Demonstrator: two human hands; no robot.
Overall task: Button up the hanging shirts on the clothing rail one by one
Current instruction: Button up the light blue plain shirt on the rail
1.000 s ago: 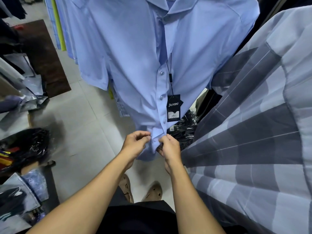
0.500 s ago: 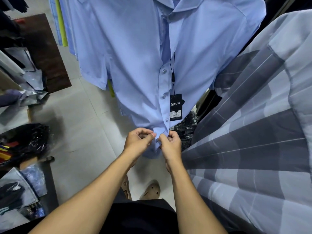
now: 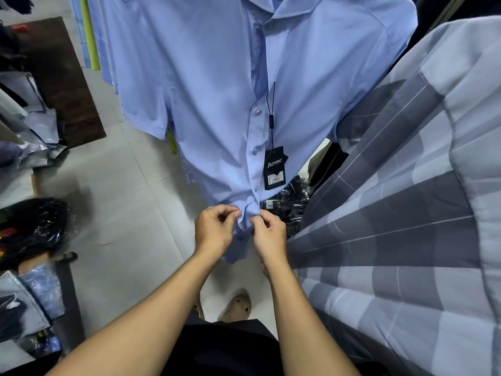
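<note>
A light blue short-sleeved shirt (image 3: 217,90) hangs in front of me with three fastened buttons (image 3: 255,150) showing down its placket. A black price tag (image 3: 275,168) dangles on a cord beside them. My left hand (image 3: 214,229) pinches the left edge of the placket near the hem. My right hand (image 3: 268,234) pinches the right edge, fingertips close to the left hand's. The bunched cloth between them hides the lowest button. The hem hangs below my wrists.
A grey and white checked shirt (image 3: 406,213) hangs close on the right. More blue shirts (image 3: 105,50) hang behind on the left. Bagged clothes (image 3: 32,226) lie piled at the left on a tiled floor (image 3: 122,213). My feet (image 3: 235,305) are below.
Both hands stayed at the lower placket and shifted slightly upward, bunching the cloth between the fingertips. The view has tilted a little, so the shirt sits lower in view.
</note>
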